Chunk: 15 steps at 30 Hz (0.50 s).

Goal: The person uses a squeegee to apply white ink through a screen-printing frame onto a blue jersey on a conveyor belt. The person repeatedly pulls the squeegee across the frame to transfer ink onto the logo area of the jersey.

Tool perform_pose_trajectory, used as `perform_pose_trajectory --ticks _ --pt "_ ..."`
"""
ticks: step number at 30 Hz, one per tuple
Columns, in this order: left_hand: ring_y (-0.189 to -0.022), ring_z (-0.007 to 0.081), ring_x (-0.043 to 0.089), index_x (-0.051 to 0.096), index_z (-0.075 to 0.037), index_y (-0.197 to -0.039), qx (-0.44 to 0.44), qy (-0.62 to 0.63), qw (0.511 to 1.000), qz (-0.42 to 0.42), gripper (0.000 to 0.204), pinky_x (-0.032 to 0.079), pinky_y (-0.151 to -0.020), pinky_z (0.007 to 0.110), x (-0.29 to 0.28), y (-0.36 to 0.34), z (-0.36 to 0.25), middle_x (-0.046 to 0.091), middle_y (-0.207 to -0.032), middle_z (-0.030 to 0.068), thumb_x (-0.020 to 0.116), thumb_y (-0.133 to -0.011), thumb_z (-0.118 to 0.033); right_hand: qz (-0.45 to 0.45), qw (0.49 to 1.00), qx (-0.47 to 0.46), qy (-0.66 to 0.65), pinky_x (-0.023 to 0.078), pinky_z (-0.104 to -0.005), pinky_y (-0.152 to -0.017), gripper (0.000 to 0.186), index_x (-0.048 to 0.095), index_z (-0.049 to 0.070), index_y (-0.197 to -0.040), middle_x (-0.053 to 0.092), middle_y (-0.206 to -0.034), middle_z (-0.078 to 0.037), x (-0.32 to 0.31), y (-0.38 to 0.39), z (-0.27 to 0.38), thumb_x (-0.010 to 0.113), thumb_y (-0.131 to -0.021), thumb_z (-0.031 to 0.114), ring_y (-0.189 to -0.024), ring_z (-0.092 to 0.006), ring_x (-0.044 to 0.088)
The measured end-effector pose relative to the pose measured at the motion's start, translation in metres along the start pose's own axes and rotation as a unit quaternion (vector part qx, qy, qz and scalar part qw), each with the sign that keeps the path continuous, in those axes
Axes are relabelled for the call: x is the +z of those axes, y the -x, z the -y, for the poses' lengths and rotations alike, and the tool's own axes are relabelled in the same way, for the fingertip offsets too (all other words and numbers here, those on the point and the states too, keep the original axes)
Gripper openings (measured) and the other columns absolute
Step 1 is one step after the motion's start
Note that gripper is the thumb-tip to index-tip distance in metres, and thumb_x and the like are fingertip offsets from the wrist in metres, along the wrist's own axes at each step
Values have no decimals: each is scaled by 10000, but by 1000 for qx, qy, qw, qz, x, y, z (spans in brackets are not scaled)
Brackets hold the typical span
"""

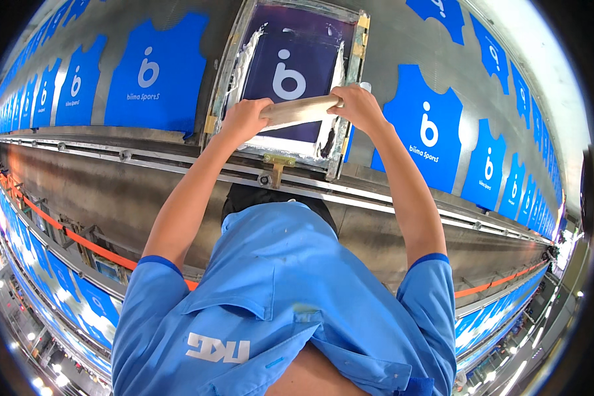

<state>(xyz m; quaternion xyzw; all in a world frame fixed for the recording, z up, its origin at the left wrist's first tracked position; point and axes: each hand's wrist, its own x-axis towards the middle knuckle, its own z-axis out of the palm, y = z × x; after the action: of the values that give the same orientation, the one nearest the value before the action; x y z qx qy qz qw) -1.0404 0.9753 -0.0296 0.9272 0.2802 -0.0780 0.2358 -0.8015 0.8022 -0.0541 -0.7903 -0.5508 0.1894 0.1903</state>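
Both my hands grip a wooden-handled squeegee [298, 113] that spans the near part of a screen-printing frame [223, 86]. My left hand [245, 119] is closed round its left end, and my right hand [360, 107] round its right end. Dark mesh [261, 72] fills the frame, with a white logo shape [289, 84] just beyond the squeegee. White ink [244, 63] is smeared along the mesh's left and right sides. The squeegee's lower edge is hidden, so I cannot tell how it meets the mesh.
Blue sleeveless shirt panels with white logos lie along the grey table, one left [157, 76] and one right [424, 125] of the frame. A metal rail [171, 157] with a brass-coloured bracket [279, 165] runs along the near edge. Behind me, an orange bar [92, 244] borders another table of panels.
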Motion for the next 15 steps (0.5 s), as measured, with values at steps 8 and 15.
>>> perform_pose_trajectory --ticks 8,15 --pt "-1039 329 708 709 -167 -1231 24 -60 993 96 454 561 -914 447 14 -32 6 745 -1093 147 784 -791 -252 61 995 73 -25 533 -483 -817 374 708 57 -1015 724 -929 -165 25 19 -19 801 -809 354 -927 -368 694" --pt "-961 319 725 764 -94 -1067 44 -164 976 140 586 571 -863 432 18 -46 10 753 -981 158 854 -683 -527 121 983 85 -105 512 -460 -751 527 699 -24 -947 707 -865 -197 61 28 -19 847 -751 443 -871 -364 690"
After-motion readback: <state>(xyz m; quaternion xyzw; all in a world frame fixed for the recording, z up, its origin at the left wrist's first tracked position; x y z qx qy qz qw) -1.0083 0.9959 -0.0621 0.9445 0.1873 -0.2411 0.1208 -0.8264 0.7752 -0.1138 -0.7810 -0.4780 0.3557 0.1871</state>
